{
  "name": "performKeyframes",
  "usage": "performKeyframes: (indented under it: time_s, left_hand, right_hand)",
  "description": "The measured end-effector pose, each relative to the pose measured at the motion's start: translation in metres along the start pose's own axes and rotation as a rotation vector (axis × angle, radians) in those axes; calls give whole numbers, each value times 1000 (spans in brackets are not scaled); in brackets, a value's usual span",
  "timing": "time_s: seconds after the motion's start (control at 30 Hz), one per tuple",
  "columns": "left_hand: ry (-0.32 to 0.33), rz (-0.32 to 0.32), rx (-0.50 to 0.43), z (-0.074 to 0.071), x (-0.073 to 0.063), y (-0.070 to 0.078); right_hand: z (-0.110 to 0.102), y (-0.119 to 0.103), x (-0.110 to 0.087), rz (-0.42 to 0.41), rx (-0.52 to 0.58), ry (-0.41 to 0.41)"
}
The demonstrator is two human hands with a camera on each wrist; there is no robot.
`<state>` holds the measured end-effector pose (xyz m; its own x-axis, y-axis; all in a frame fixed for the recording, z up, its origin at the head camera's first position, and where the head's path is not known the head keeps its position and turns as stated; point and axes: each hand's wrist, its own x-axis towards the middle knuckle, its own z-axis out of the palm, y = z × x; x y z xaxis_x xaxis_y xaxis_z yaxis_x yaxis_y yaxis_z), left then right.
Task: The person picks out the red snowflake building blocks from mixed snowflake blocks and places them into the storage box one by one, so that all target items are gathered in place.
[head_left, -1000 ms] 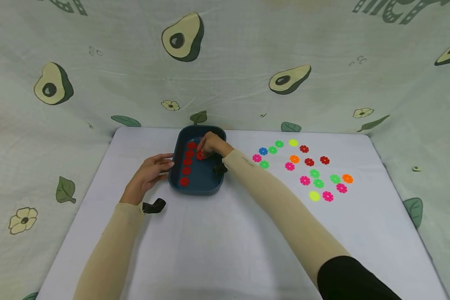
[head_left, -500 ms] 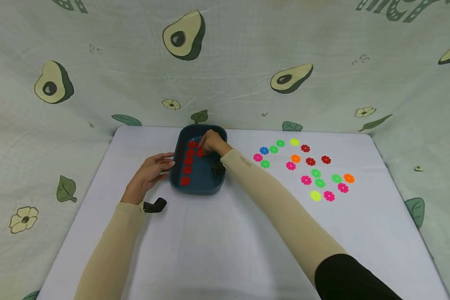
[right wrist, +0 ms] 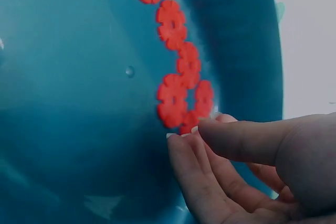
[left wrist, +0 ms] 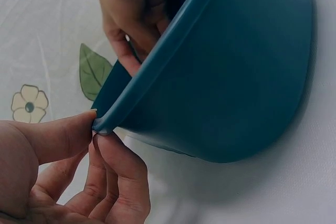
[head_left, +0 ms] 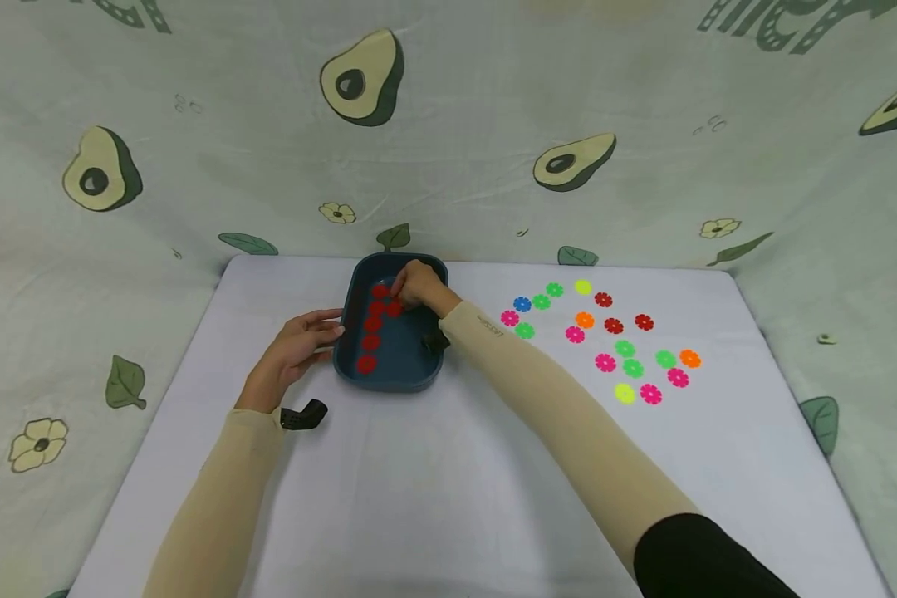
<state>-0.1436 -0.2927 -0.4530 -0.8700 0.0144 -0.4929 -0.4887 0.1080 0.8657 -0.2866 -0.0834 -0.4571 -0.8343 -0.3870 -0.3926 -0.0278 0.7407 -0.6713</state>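
Left hand [head_left: 297, 342]: grip pinched on rim of blue tray [head_left: 411, 361]
Right hand [head_left: 420, 286]: grip pinched on red disc [right wrist: 188, 124], inside blue tray
Red row [head_left: 370, 341]: blue tray's left side
Coloured discs [head_left: 585, 321]: on bench [head_left: 433, 490], right

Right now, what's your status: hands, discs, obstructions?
Left hand pinches rim of blue tray. Right hand inside, fingers at a red disc, grip unclear. Neighbouring red discs crowd close.
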Motion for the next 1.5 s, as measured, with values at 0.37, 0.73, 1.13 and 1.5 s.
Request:
performKeyframes:
  time_s: [0.37, 0.73, 1.13, 1.5]
  left_hand:
    - [-21, 4, 26, -1, 2, -1]
    - [-28, -8, 35, -2, -1, -4]
    - [-34, -5, 19, -1, -4, -2]
    - [-46, 0, 28, 0, -2, -4]
  right_hand:
    - [-45, 1, -57, -193, 59, -73]
    - [-76, 36, -106, -252, 175, -117]
    - [-105, 90, -151, -172, 208, -71]
    - [-124, 144, -176, -95, 196, 10]
